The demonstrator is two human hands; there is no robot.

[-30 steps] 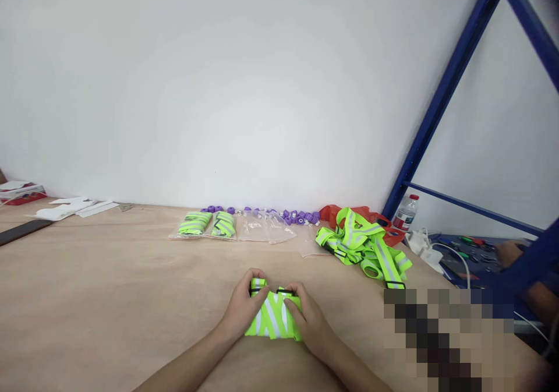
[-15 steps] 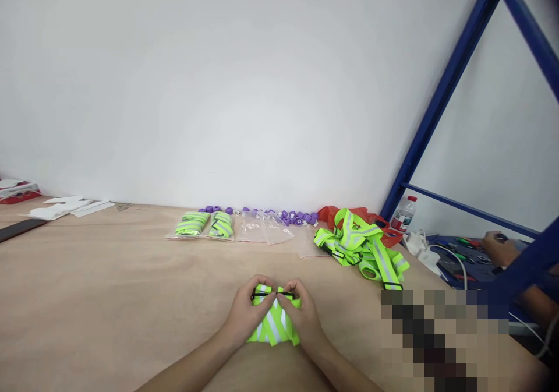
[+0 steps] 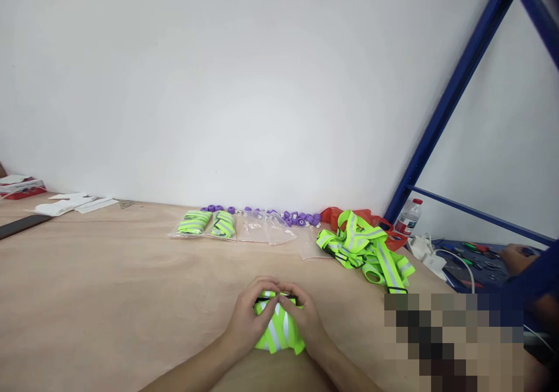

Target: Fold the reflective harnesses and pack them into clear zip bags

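Note:
Between my hands, close to me on the table, lies a folded neon-green reflective strap bundle [image 3: 278, 329] with silver stripes and a black piece across its top. My left hand [image 3: 251, 316] grips its left side, thumb in front and fingers curled over the top. On the opposite side my right hand [image 3: 303, 313] pinches the bundle the same way, both thumbs nearly meeting at the middle. The fingers partly cover the black piece. A loose heap of similar reflective straps [image 3: 351, 237] with black buckles lies to the right.
Two clear bags of folded green straps [image 3: 193, 223] lie near the wall beside flat clear plastic bags [image 3: 266, 229]. Behind them are several purple items [image 3: 301, 219]. A red bag [image 3: 334, 214], a bottle [image 3: 409, 217] and a blue frame [image 3: 449, 101] stand right; another person's hand [image 3: 517, 258] shows beyond.
My fingers have closed further over the top of the strap bundle, covering more of the black piece. The view has shifted slightly, and the other person's hand has moved a little.

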